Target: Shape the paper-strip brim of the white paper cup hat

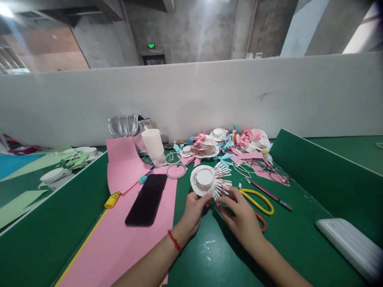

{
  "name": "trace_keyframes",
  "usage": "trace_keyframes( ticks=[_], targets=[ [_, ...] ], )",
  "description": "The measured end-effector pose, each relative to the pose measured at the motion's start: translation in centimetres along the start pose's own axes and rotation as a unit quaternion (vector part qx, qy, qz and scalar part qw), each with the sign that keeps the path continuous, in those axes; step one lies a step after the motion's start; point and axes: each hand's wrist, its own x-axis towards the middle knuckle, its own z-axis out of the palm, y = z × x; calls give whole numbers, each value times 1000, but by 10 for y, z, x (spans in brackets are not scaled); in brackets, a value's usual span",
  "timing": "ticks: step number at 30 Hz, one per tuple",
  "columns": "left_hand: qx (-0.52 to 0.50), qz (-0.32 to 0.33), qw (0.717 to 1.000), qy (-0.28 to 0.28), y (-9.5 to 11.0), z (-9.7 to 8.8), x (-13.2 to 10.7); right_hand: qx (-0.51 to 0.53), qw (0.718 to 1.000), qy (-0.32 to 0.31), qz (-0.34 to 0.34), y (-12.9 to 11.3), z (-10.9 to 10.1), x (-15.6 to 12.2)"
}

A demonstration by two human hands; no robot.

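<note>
Green bench (203, 261) inspected. I note left hand (194, 211) pinching cut cup (205, 177), presumably steadying it; right hand (241, 213), five o'clock, grip unclear.

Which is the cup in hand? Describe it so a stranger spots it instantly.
Over the green table, find the left hand. It pinches a white paper cup, its wall slit into splayed strips; unlike the piled cups behind, this one is held.

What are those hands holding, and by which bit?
A cut white paper cup: the left hand pinches its near edge; the right hand is at its strips.
</note>
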Motion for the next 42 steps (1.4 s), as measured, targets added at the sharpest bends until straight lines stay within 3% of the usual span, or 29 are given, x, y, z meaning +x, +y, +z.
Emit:
trace_keyframes(
  ticks=[8, 13, 18, 32, 36, 42],
  targets=[
    [43, 52, 998, -16, 3, 3, -4, 40, 996, 78, 21, -8, 3, 0],
    [190, 117, 975, 3, 8, 8, -8, 110, 979, 118, 125, -9, 2, 3],
    [272, 144, 951, -21, 8, 8, -10, 239, 937, 107, 230, -3, 2, 6],
    [218, 152, 962, -64, 6, 7, -14, 370, 851, 130, 349, 0, 2, 11],
    [181, 126, 973, -73, 5, 8, -10, 410, 829, 129, 359, 0, 2, 11],
    [98, 77, 992, -38, 7, 8, -8, 518, 735, 148, 412, 2, -3, 15]
  ],
)
